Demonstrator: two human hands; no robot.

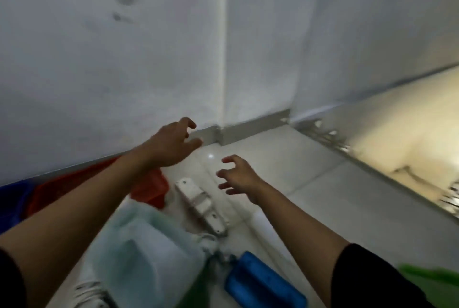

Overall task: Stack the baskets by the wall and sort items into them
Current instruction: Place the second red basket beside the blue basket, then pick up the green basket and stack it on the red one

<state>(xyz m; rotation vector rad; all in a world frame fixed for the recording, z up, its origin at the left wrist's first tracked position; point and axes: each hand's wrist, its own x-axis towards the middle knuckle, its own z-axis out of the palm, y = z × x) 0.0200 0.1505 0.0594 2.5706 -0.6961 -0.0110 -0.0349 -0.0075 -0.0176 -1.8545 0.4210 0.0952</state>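
- Both hands empty, fingers spread: left hand [171,144] and right hand [238,176] reach mid-frame toward the wall [111,59].
- Red basket [149,183] lies lower left against the wall; I judge stacking comes next.

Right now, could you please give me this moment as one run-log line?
left hand: open, empty, raised near wall | right hand: open, empty, above floor | red basket: by wall, under left arm | sorting: not begun
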